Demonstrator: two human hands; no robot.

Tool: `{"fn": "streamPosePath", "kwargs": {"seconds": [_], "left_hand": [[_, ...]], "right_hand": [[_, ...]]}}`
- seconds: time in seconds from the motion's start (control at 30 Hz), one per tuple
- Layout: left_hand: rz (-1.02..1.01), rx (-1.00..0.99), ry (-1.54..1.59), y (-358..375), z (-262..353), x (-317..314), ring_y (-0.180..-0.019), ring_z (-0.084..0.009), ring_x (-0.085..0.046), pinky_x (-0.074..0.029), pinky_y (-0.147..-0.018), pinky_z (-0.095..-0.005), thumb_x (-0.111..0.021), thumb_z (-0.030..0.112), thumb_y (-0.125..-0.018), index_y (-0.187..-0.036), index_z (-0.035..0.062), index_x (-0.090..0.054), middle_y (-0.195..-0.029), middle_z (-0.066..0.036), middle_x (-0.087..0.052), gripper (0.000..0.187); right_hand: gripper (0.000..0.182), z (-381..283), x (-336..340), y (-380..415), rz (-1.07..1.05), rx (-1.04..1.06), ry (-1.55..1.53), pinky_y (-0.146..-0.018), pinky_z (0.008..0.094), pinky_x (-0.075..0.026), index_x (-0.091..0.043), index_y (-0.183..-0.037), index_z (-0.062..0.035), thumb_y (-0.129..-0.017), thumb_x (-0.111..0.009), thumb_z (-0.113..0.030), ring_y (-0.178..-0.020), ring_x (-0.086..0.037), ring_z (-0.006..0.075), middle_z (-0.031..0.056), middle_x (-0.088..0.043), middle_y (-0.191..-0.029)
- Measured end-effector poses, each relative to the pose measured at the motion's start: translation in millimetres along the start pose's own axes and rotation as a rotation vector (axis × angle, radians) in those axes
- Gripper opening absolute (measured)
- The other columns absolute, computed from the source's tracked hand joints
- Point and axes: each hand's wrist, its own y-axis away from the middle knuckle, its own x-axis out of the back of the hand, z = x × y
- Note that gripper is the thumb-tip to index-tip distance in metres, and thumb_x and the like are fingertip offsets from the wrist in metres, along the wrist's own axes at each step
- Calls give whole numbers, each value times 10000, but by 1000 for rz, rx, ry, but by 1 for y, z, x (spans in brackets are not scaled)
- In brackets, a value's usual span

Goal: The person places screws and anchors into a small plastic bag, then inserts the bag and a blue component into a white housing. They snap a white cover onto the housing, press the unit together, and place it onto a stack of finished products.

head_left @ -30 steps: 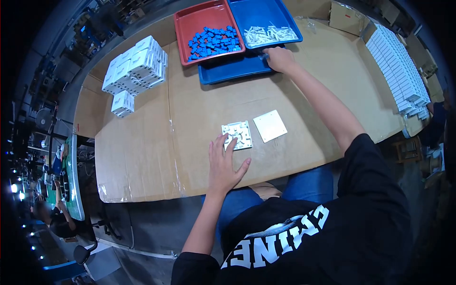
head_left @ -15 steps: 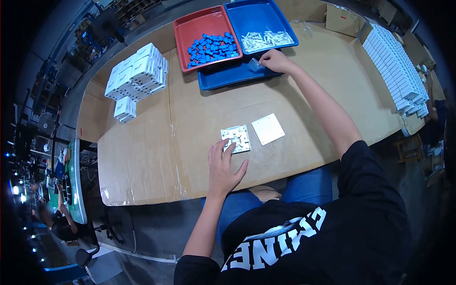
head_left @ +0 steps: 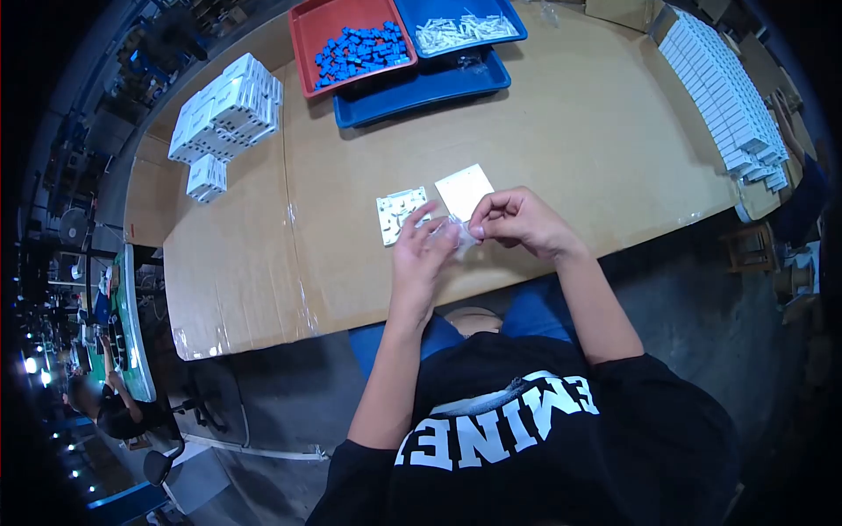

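Between my hands is a small clear plastic bag (head_left: 465, 235), crumpled and held above the near part of the table. My right hand (head_left: 529, 226) pinches its right side between thumb and fingers. On the other side, my left hand (head_left: 421, 256) grips the bag near the thumb tip, its upper fingers partly stretched out. Just behind the left fingers lies a white moulded housing (head_left: 399, 210) with its inner details facing up, partly covered by that hand. A flat white square plate (head_left: 465, 188) lies to the right of the housing, behind the bag.
A red tray (head_left: 309, 35) holds blue parts, and a blue tray (head_left: 510, 19) holds white pins. Below them sits another blue tray (head_left: 395, 110) with clear plastic in it. White boxed units (head_left: 228, 114) are stacked at left, more white units (head_left: 724, 101) at right. A person (head_left: 114, 403) sits far left.
My right hand has come back from the lower blue tray with the small plastic bag. My left hand has lifted off the housing to meet it. The view has shifted.
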Motion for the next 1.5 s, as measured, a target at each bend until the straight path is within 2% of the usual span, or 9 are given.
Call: {"fn": "streamPosePath", "kwargs": {"seconds": [0.07,0.1,0.23,0.4,0.47,0.87,1.23,1.43,1.5], "left_hand": [[-188,235,112,2,-8,-4,-987,-128,-675,-566,-894,-284,-711,165,-982,-1349,22,-551,-1141,-77,-689,425],[-148,217,125,1,-19,-4,-864,-119,-697,-595,-828,-283,-731,141,-967,-1279,23,-599,-1019,-56,-709,358],[-141,237,149,8,-34,10,-792,-121,-691,-596,-772,-280,-731,166,-972,-1172,1,-675,-970,-69,-724,265],[-54,-17,-163,16,-37,16,-706,-72,-615,-474,-637,-208,-697,170,-1003,-977,-19,-770,-896,-31,-718,204],[-38,-60,-188,18,-39,18,-697,-78,-613,-484,-635,-219,-687,206,-1010,-1011,-29,-757,-881,-43,-723,244],[32,-125,-252,18,-39,14,-691,-52,-553,-433,-597,-195,-720,162,-987,-1047,-31,-738,-888,-11,-661,203],[62,-109,-106,18,-46,14,-679,-32,-533,-413,-566,-182,-724,146,-983,-1136,21,-694,-916,-2,-679,200],[166,-88,-212,16,-31,25,-810,-90,-609,-468,-655,-227,-739,160,-971,-1144,27,-683,-979,-50,-698,226],[174,-633,-925,18,-16,22,-932,-182,-648,-491,-818,-322,-820,235,-881,-1180,57,-693,-1035,-70,-711,370]], "right_hand": [[88,13,-6,8,22,11,-33,-491,197,-285,-740,-981,-55,-916,-756,-112,-565,-446,8,-41,-631,-739],[75,16,-7,11,30,26,-82,-490,200,-280,-733,-972,-58,-917,-751,-106,-566,-436,7,-47,-612,-725],[46,28,-5,15,22,29,-209,-490,203,-279,-709,-940,-59,-926,-727,-98,-563,-416,6,-65,-578,-701],[49,33,-17,10,70,2,-197,-486,192,-306,-685,-925,-57,-931,-710,-99,-547,-423,10,-51,-598,-714],[43,31,-24,9,152,40,35,-479,192,-310,-682,-929,-44,-930,-711,-75,-549,-450,5,-42,-615,-732],[136,32,-25,10,130,79,125,-492,189,-377,-767,-1053,-42,-933,-741,-101,-578,-526,7,-25,-707,-815],[135,39,-34,6,139,28,73,-488,207,-410,-733,-999,1,-914,-765,-99,-565,-550,33,-1,-684,-753],[108,41,-27,6,224,80,99,-482,188,-399,-713,-953,-27,-907,-776,-103,-550,-522,6,-27,-665,-735],[102,40,-27,6,232,84,117,-480,189,-393,-714,-952,-29,-909,-773,-100,-546,-513,5,-28,-664,-733]]}}
